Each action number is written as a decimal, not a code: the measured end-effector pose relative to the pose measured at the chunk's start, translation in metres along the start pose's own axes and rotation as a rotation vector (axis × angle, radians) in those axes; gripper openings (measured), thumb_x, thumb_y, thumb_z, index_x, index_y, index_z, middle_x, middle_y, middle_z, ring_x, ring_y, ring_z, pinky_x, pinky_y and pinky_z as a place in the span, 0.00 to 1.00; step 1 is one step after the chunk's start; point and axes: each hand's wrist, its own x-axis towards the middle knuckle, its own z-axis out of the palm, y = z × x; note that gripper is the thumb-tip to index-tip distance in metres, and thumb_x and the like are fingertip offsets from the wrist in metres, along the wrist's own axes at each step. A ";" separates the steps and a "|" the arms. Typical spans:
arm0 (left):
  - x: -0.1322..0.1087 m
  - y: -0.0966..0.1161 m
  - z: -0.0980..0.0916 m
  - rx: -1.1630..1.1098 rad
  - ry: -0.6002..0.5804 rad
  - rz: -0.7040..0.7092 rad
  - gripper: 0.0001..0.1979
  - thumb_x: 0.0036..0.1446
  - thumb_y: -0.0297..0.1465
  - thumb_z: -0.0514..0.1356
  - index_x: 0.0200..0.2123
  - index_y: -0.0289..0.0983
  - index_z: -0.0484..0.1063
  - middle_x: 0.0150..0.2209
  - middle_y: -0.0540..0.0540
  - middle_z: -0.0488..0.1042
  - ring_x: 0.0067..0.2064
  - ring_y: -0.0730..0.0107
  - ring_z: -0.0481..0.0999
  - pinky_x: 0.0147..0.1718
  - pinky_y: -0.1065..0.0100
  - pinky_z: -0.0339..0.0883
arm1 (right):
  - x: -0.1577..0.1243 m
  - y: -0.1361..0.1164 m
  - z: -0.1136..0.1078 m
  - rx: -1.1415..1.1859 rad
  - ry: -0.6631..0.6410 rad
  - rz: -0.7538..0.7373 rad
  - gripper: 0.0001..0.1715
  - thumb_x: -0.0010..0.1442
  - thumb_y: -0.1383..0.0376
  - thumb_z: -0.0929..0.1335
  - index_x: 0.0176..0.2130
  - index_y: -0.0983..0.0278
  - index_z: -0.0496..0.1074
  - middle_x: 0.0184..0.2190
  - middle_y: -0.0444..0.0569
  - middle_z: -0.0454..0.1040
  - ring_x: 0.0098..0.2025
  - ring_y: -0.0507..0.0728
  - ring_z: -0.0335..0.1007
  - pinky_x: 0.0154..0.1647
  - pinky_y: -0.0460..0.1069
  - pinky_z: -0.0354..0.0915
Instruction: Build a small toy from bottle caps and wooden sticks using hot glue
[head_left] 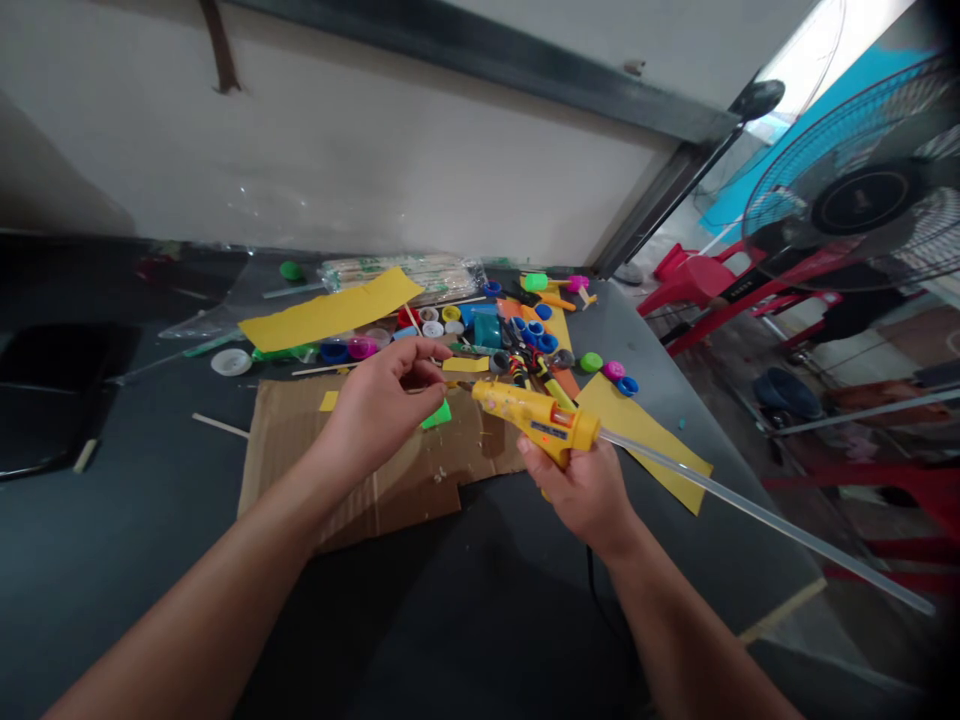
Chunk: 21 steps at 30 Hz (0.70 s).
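My right hand (589, 495) is wrapped round the handle of a yellow hot glue gun (517, 407). A long clear glue stick (720, 486) juts out of its back end toward the lower right. The gun's nozzle points left, close to the fingertips of my left hand (382, 405). That hand is closed in a pinch; what it holds is too small and hidden to name. Below both hands lies a piece of brown cardboard (289, 450). On it are a bright green piece (437, 414) and a small yellow piece (328, 401).
Behind the cardboard are bottle caps (430, 329), a yellow strip (330, 315), and a bag of wooden sticks (397, 275). Another yellow sheet (652, 450) lies to the right. A black object (49, 390) is at far left. Beyond the table's right edge stand a fan (866, 195) and red chairs (694, 283).
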 end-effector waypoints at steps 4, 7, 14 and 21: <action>0.000 0.002 0.000 0.009 0.005 0.002 0.15 0.49 0.27 0.61 0.42 0.37 0.72 0.31 0.49 0.75 0.32 0.70 0.75 0.33 0.69 0.69 | 0.000 -0.001 0.001 0.018 -0.020 -0.010 0.11 0.60 0.57 0.66 0.34 0.61 0.74 0.29 0.49 0.78 0.32 0.58 0.75 0.33 0.50 0.69; 0.000 0.001 0.000 0.020 0.007 0.008 0.15 0.49 0.28 0.61 0.42 0.37 0.73 0.31 0.49 0.75 0.32 0.70 0.75 0.32 0.69 0.69 | 0.001 -0.002 0.001 0.014 -0.027 -0.019 0.11 0.60 0.58 0.66 0.35 0.62 0.74 0.30 0.50 0.78 0.33 0.58 0.75 0.35 0.50 0.69; 0.001 -0.002 0.000 0.001 0.002 0.016 0.15 0.49 0.27 0.61 0.43 0.37 0.72 0.31 0.49 0.75 0.32 0.71 0.74 0.33 0.69 0.69 | 0.001 0.001 0.000 -0.022 0.013 -0.010 0.13 0.59 0.57 0.65 0.37 0.62 0.75 0.31 0.52 0.79 0.34 0.60 0.76 0.34 0.52 0.70; 0.000 -0.001 0.001 -0.011 0.003 0.003 0.14 0.49 0.26 0.61 0.42 0.37 0.72 0.31 0.49 0.75 0.32 0.71 0.74 0.32 0.69 0.68 | 0.000 -0.002 0.001 0.010 -0.015 -0.031 0.13 0.60 0.57 0.65 0.37 0.62 0.75 0.33 0.52 0.80 0.37 0.60 0.77 0.36 0.51 0.71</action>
